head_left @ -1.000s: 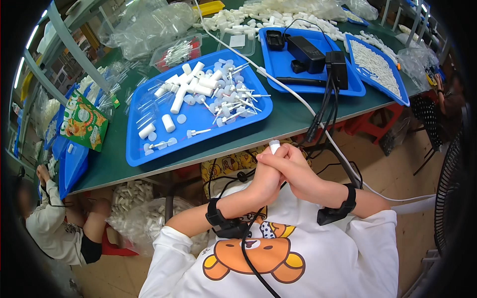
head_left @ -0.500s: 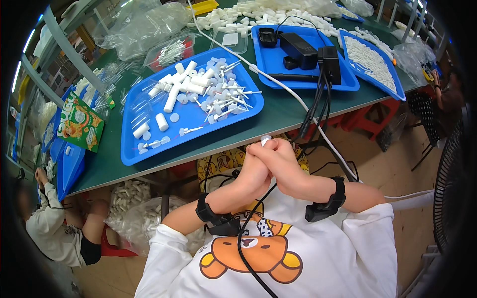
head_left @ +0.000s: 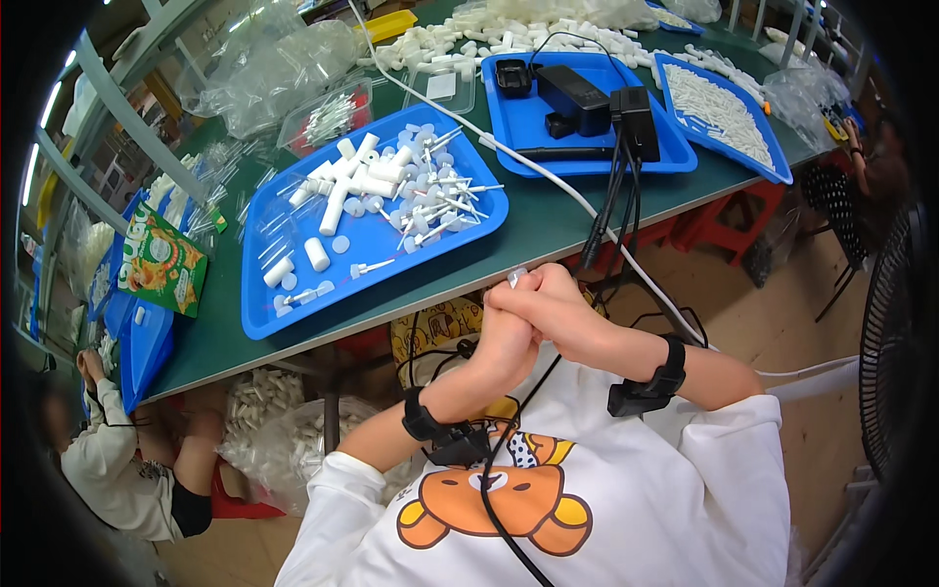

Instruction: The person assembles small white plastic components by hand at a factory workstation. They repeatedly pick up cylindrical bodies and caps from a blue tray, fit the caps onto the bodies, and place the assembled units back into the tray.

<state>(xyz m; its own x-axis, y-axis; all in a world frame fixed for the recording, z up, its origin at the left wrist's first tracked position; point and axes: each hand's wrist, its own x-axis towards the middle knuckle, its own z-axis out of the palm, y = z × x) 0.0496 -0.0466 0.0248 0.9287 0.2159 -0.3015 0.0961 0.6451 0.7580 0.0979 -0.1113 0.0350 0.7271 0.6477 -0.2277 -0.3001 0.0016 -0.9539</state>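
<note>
My left hand (head_left: 506, 342) and my right hand (head_left: 564, 311) are closed together just off the table's front edge, fingers folded over each other. Out of the top of the grip pokes the end of a small white plastic piece (head_left: 516, 276); the hands hide the rest of it. Beyond them on the left is a blue tray (head_left: 391, 262). It holds white tubes (head_left: 333, 203), pale translucent discs (head_left: 340, 244) and thin white sticks with disc ends (head_left: 440, 230). Two tubes lie apart from the pile, near the tray's front left.
A second blue tray (head_left: 675, 157) carries black adapters (head_left: 572, 98); a third holds small white pieces (head_left: 724, 117). A white cable (head_left: 548, 171) crosses the green table (head_left: 460, 269). A green snack bag (head_left: 161, 259) stands at left, a fan (head_left: 885, 333) at right. Co-workers sit on both sides.
Both hands stay clasped around the white piece, whose visible end is now tilted and looks clearer. The whole view has shifted slightly, and my left forearm sits a little further right.
</note>
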